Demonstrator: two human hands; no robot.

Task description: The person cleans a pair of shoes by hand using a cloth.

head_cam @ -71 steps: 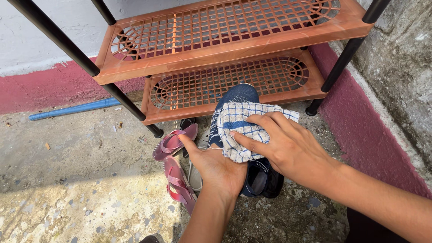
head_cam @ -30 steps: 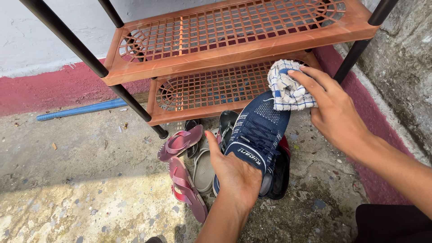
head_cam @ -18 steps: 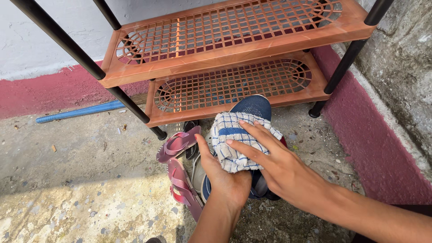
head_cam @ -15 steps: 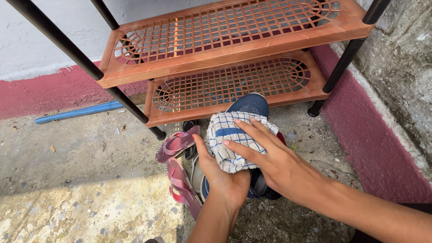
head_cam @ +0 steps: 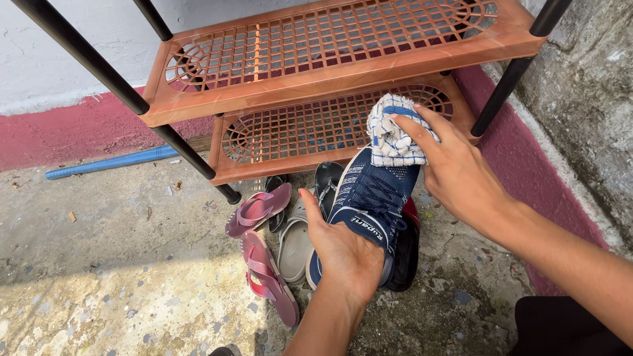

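My left hand [head_cam: 343, 254] grips a navy knit sneaker [head_cam: 369, 198] by its heel end, toe pointing away toward the rack. My right hand [head_cam: 455, 168] presses a white cloth with blue checks [head_cam: 390, 135] against the sneaker's toe. The shoe is held just above a pile of footwear on the ground, in front of the lower shelf of an orange plastic shoe rack [head_cam: 316, 128].
Pink flip-flops [head_cam: 264, 264], a grey sandal [head_cam: 295, 240] and dark shoes [head_cam: 403, 254] lie on the concrete floor under the sneaker. The rack has black poles [head_cam: 119, 89] and a lattice upper shelf [head_cam: 330, 39]. A blue pipe [head_cam: 109, 163] lies by the maroon wall base; a rough wall stands right.
My right hand slid the cloth from the middle of the sneaker up to its toe, uncovering the laces and tongue. My left hand kept its hold on the heel.
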